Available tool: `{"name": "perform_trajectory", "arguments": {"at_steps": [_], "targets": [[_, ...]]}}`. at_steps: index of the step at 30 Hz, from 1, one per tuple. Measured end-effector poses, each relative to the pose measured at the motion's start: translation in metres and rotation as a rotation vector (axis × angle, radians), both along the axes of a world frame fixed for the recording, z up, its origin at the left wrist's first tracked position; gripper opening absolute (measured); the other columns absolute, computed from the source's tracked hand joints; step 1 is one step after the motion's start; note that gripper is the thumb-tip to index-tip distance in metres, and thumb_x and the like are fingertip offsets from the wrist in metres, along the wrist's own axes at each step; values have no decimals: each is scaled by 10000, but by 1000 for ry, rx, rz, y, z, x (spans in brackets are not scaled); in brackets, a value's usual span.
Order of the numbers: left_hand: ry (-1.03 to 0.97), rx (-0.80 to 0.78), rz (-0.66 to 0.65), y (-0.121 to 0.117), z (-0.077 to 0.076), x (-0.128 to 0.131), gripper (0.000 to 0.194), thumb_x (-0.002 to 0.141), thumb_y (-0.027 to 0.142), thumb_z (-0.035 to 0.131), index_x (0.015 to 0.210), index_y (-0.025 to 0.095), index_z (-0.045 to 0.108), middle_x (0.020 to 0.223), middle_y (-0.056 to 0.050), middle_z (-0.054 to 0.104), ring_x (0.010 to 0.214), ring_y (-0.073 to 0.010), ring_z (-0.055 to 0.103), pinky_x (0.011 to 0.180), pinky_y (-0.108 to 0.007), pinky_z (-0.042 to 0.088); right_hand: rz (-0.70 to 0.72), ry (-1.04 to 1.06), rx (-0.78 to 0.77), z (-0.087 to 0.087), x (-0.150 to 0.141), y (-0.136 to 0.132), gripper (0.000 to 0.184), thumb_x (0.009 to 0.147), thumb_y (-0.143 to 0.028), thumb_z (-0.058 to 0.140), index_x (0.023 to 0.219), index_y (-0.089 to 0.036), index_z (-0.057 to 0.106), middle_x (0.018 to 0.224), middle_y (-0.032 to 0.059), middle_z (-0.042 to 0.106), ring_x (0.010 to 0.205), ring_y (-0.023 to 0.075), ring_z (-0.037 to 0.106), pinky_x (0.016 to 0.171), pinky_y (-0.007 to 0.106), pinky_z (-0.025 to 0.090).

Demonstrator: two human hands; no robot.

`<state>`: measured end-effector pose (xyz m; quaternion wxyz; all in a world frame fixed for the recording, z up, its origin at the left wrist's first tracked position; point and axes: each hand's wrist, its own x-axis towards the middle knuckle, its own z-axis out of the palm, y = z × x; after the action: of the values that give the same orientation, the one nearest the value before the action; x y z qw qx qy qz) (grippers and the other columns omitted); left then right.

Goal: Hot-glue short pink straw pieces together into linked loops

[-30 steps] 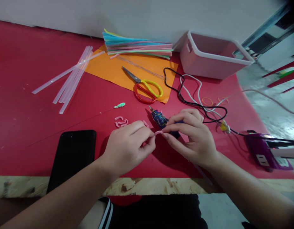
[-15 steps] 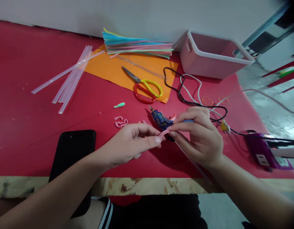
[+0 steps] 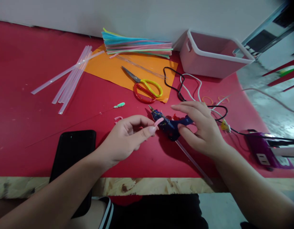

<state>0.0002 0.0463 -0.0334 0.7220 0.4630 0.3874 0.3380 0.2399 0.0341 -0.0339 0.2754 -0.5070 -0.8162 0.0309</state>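
Observation:
My left hand (image 3: pixel 128 136) pinches a short pink pipe cleaner piece (image 3: pixel 158 121) between thumb and index finger, its free end pointing up to the right. Just beyond it a dark blue hot glue gun (image 3: pixel 167 125) lies on the red table, nozzle to the upper left, a clear glue stick (image 3: pixel 193 162) sticking out of its back. My right hand (image 3: pixel 200 130) is open, thumb and fingers apart around the glue gun's handle; whether it touches the handle I cannot tell. Left of my left hand's fingers, a curled pink piece (image 3: pixel 118 118) is partly hidden.
Scissors (image 3: pixel 147 89) lie on orange paper (image 3: pixel 108 71), below a pipe cleaner bundle (image 3: pixel 137 46). Glue sticks (image 3: pixel 73 76) lie at left, a phone (image 3: pixel 75 152) at the front edge. A pink basket (image 3: pixel 209 62), cables (image 3: pixel 197 103) and a purple power strip (image 3: pixel 268 151) are at right.
My right hand has let go of the pink pipe cleaner piece and opened, moving right toward the glue gun's handle. My left hand has shifted slightly left and up with the piece.

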Motion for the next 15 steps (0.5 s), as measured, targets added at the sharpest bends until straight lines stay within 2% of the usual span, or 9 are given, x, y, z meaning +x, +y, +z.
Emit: {"name": "perform_trajectory", "arguments": {"at_steps": [3, 7, 11, 15], "targets": [[-41, -23, 75, 3, -6, -2, 102, 828, 271, 756, 863, 213, 681, 626, 42, 580, 406, -32, 338, 369, -175, 226, -13, -68, -123, -9, 12, 6, 689, 695, -62, 560, 1361, -231, 512, 1329, 140, 582, 1276, 349, 551, 1040, 549, 477], [-62, -1, 177, 4, -10, -3, 106, 831, 277, 759, 866, 213, 683, 616, 43, 553, 429, -41, 367, 372, -168, 241, 25, -167, -179, -19, 17, 9, 586, 650, -9, 522, 1193, -212, 603, 1145, 115, 657, 1099, 307, 626, 975, 499, 515], [81, 254, 388, -2, -7, -3, 62, 892, 265, 711, 885, 205, 698, 633, 42, 559, 471, -53, 424, 402, -183, 314, 26, -171, -109, -16, 18, 12, 476, 663, -46, 547, 1100, -217, 627, 1004, 81, 706, 956, 283, 665, 879, 463, 517], [244, 457, 453, -6, -5, -3, 59, 920, 246, 674, 890, 201, 698, 727, 17, 637, 543, -79, 522, 459, -211, 386, 79, 16, -58, -10, 24, 13, 439, 704, -114, 584, 1127, -232, 613, 1013, 66, 713, 899, 249, 678, 821, 413, 527]]}}
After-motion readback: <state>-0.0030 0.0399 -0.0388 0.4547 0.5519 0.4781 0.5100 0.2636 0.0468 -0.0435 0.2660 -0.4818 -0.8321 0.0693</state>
